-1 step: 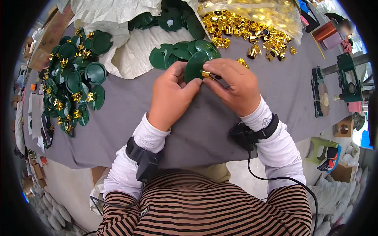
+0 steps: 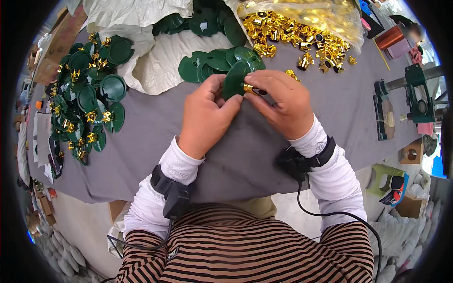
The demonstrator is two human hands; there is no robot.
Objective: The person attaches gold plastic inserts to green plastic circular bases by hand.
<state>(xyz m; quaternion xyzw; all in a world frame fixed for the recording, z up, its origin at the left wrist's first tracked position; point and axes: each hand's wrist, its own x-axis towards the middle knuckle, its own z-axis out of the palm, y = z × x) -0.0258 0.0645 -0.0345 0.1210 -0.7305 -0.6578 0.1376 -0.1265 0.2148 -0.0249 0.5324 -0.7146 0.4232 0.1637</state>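
My left hand (image 2: 205,115) grips a dark green round plastic leaf (image 2: 234,79) by its lower edge, above the grey table cloth (image 2: 141,151). My right hand (image 2: 283,104) pinches a small gold metal piece (image 2: 249,88) against the leaf's right side. Both hands meet at the table's middle. Just beyond them lies a small stack of bare green leaves (image 2: 212,61).
A heap of gold pieces (image 2: 292,30) spills from a clear bag at the back right. Several green leaves with gold pieces fitted (image 2: 87,99) lie at the left. White sacking (image 2: 155,61) lies behind. A green metal stand (image 2: 415,94) and copper wire spool (image 2: 389,37) stand at the right.
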